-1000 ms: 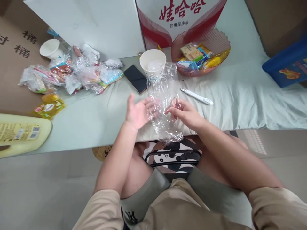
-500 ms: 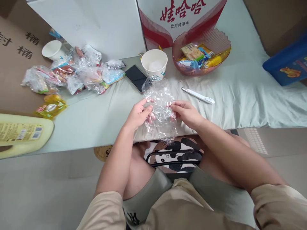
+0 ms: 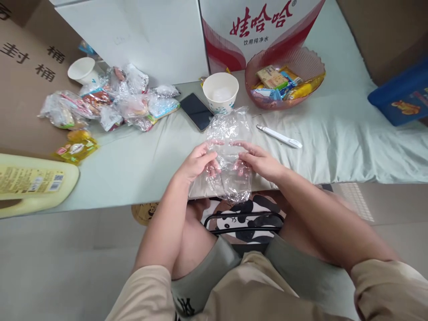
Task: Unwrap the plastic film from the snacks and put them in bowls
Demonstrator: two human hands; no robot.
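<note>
A crinkled clear plastic bag point(image 3: 229, 154) hangs between my two hands near the table's front edge, its lower end reaching past that edge. My left hand point(image 3: 202, 161) grips its left side, with thumb on the near face and some fingers seen through the film. On the opposite side my right hand point(image 3: 256, 159) pinches the bag the same way. Just beyond the bag stands a white paper cup point(image 3: 220, 92) with something whitish inside. A dark phone point(image 3: 196, 111) lies left of the cup, and a white utility knife point(image 3: 279, 136) lies to the right.
Plastic-wrapped snacks point(image 3: 113, 100) are heaped at the left, beside another paper cup point(image 3: 82, 70). A pink bowl point(image 3: 250, 84) of packaged snacks sits back right. Boxes point(image 3: 133, 40) line the back. A yellow jug point(image 3: 72, 178) and a blue container point(image 3: 384, 100) flank the table.
The view has shifted slightly. My fingers have moved a little along the bag's sides and closer together, and the bag's upper part is spread differently.
</note>
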